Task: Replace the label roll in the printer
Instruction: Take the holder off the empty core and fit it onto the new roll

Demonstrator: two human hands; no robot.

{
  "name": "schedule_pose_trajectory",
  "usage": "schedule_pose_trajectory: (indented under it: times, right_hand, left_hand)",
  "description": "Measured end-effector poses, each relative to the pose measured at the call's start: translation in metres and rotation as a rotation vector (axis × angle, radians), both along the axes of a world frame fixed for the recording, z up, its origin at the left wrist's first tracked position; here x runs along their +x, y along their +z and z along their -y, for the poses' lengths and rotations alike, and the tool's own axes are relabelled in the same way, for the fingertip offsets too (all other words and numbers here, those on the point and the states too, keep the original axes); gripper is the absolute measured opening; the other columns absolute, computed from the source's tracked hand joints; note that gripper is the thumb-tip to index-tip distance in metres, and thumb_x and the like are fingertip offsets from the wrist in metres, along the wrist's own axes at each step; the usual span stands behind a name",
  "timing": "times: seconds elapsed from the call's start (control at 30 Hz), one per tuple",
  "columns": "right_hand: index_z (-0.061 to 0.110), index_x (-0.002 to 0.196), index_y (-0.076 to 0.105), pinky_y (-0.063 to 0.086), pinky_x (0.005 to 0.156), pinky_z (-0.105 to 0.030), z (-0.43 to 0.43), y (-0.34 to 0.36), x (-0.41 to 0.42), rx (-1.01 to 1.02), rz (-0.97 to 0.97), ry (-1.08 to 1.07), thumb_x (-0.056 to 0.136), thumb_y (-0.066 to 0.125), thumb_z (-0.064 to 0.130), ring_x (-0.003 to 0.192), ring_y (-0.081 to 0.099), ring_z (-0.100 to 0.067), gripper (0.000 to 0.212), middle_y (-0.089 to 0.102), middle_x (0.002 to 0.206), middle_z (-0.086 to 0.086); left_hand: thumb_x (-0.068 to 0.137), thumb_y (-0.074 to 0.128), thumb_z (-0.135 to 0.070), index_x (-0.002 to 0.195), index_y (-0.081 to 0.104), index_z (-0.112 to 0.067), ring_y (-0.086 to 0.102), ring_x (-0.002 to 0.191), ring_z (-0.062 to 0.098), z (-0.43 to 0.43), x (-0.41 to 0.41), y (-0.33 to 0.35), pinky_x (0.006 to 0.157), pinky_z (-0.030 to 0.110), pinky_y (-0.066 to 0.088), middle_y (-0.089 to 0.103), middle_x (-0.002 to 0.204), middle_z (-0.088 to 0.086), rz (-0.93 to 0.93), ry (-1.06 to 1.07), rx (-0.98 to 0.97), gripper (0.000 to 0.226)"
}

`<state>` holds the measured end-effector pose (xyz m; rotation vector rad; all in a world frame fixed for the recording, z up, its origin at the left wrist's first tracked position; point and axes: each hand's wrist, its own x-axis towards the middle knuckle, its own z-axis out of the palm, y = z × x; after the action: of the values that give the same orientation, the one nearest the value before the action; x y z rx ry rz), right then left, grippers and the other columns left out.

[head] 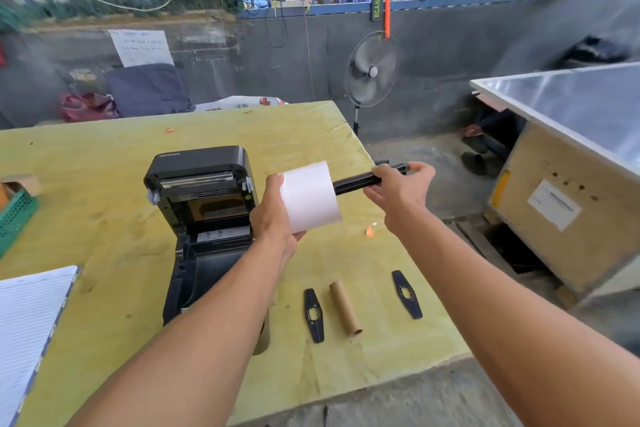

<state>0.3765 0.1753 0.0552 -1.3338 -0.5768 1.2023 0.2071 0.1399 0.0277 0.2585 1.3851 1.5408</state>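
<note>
Left hand [273, 218] grips the white roll [309, 196]; right hand [398, 185] grips the black rod [353, 182] poking in (both above the desk's right edge). Crooked pushing might jam it.

Matt white paper label roll [309, 196] on a glossy black plastic spindle [360, 180] — brown cardboard tube core [345, 309], smooth black plastic label printer [202, 215], rough yellow-green plywood tabletop [104, 204]

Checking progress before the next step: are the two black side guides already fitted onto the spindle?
No, both black side guides lie flat on the table, either side of the empty cardboard core.
</note>
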Motion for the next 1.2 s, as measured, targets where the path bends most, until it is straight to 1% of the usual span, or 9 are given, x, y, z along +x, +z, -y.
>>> schedule_pose_trajectory:
  times: [0.13, 0.33, 0.5, 0.6, 0.7, 0.83, 0.93, 1.07, 1.2]
  right_hand:
    - [0.028, 0.118, 0.031, 0.061, 0.087, -0.047, 0.008, 0.006, -0.002, 0.024, 0.007, -0.020, 0.088, 0.065, 0.008, 0.046, 0.070, -0.010, 0.049, 0.060, 0.115, -0.013]
    - [0.030, 0.116, 0.035, 0.061, 0.084, -0.048, 0.022, 0.011, -0.003, 0.061, 0.069, -0.015, 0.088, 0.065, 0.008, 0.050, 0.071, -0.008, 0.047, 0.056, 0.106, -0.004]
    - [0.028, 0.102, 0.048, 0.062, 0.084, -0.045, 0.026, 0.012, -0.012, 0.103, 0.085, 0.043, 0.083, 0.071, 0.012, 0.067, 0.074, -0.018, 0.034, 0.066, 0.113, -0.012]
    - [0.012, 0.113, 0.060, 0.058, 0.090, -0.052, 0.027, 0.009, -0.012, 0.076, 0.119, 0.102, 0.087, 0.068, 0.016, 0.068, 0.068, -0.021, 0.027, 0.074, 0.093, -0.014]
    - [0.003, 0.108, 0.069, 0.059, 0.091, -0.046, 0.028, 0.005, -0.013, 0.113, 0.121, 0.203, 0.095, 0.062, 0.013, 0.065, 0.065, -0.019, 0.018, 0.070, 0.072, -0.004]
    - [-0.004, 0.111, 0.070, 0.063, 0.078, -0.029, 0.026, 0.002, -0.011, 0.167, 0.184, 0.313, 0.099, 0.055, 0.004, 0.063, 0.062, -0.012, 0.020, 0.070, 0.070, 0.001]
    - [0.000, 0.112, 0.068, 0.061, 0.067, -0.021, 0.025, -0.001, -0.005, 0.198, 0.260, 0.367, 0.099, 0.055, 0.004, 0.066, 0.064, -0.011, 0.018, 0.070, 0.078, -0.003]
    - [0.006, 0.101, 0.073, 0.060, 0.069, -0.024, 0.021, -0.009, 0.000, 0.227, 0.334, 0.417, 0.098, 0.057, 0.003, 0.061, 0.060, -0.010, 0.017, 0.069, 0.069, 0.007]
    - [0.007, 0.098, 0.077, 0.059, 0.073, -0.026, 0.018, -0.019, 0.003, 0.243, 0.406, 0.470, 0.098, 0.053, 0.002, 0.066, 0.066, -0.010, 0.024, 0.072, 0.080, -0.001]
  left_hand:
    - [0.065, 0.071, -0.051, 0.086, 0.063, -0.022, 0.068, 0.069, 0.023, -0.001, 0.001, 0.009, 0.068, 0.040, 0.057, 0.070, 0.082, 0.002, 0.018, -0.013, 0.009, 0.037]
    - [0.066, 0.071, -0.051, 0.086, 0.061, -0.022, 0.068, 0.069, 0.023, 0.003, 0.006, 0.017, 0.070, 0.040, 0.057, 0.069, 0.082, 0.001, 0.022, -0.043, 0.029, 0.036]
    - [0.067, 0.071, -0.051, 0.085, 0.060, -0.022, 0.067, 0.068, 0.023, 0.008, 0.009, 0.024, 0.064, 0.037, 0.058, 0.069, 0.081, 0.002, 0.019, -0.040, 0.029, 0.036]
    - [0.067, 0.071, -0.050, 0.085, 0.060, -0.021, 0.067, 0.068, 0.023, 0.009, 0.008, 0.030, 0.064, 0.036, 0.057, 0.068, 0.082, 0.003, 0.027, -0.022, 0.025, 0.036]
    - [0.067, 0.071, -0.050, 0.084, 0.060, -0.021, 0.068, 0.067, 0.023, 0.009, 0.008, 0.033, 0.063, 0.035, 0.057, 0.069, 0.080, 0.002, 0.023, -0.019, 0.024, 0.036]
    - [0.067, 0.071, -0.050, 0.083, 0.061, -0.020, 0.067, 0.063, 0.022, 0.011, 0.012, 0.034, 0.056, 0.031, 0.056, 0.069, 0.077, 0.001, 0.033, -0.004, 0.020, 0.035]
    - [0.066, 0.072, -0.049, 0.083, 0.061, -0.019, 0.067, 0.061, 0.021, 0.011, 0.013, 0.032, 0.051, 0.029, 0.056, 0.069, 0.075, 0.001, 0.032, 0.011, 0.015, 0.036]
    - [0.064, 0.073, -0.049, 0.082, 0.060, -0.019, 0.068, 0.062, 0.022, 0.010, 0.018, 0.027, 0.057, 0.034, 0.058, 0.069, 0.076, 0.002, 0.018, 0.021, 0.008, 0.037]
    - [0.062, 0.073, -0.049, 0.080, 0.060, -0.018, 0.067, 0.061, 0.021, 0.007, 0.025, 0.022, 0.053, 0.031, 0.057, 0.068, 0.075, 0.002, 0.000, 0.034, -0.017, 0.038]
